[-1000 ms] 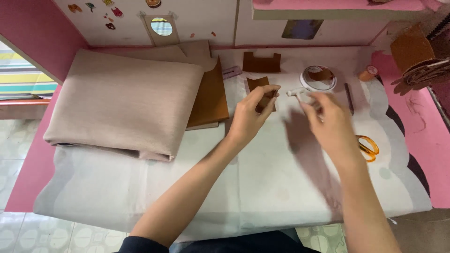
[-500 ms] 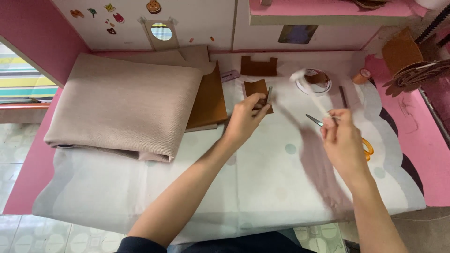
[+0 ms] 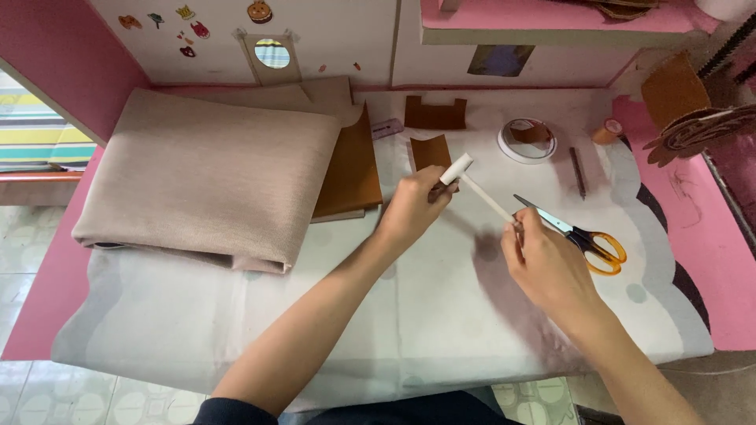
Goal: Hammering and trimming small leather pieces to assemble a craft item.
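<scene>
Just below the small brown leather piece [image 3: 431, 151], the left hand [image 3: 413, 206] has its fingers pinched together on something thin and upright; what it is stays hidden behind the knuckles. The right hand [image 3: 543, 264], well off to the right of that piece, is clamped on the handle end of a small white mallet [image 3: 472, 182], whose head hangs right over the left fingertips. With head and fingers that near each other, a short, straight tap with the left fingers held low and clear of the mallet head looks the safest way to strike.

Orange-handled scissors [image 3: 579, 232] lie to the right of the leather piece, blades pointing toward it and just beside the right hand, so a wide swing could brush them. Above and to the right of the piece sits a white tape ring [image 3: 508, 147], with a dark pen-like stick [image 3: 578, 172] beyond it. A notched brown cutout [image 3: 435, 112] lies above it, a tan leather sheet [image 3: 350, 165] just to its left, and a folded beige cloth [image 3: 205, 173] farther left on the pale table cover [image 3: 441, 315]
</scene>
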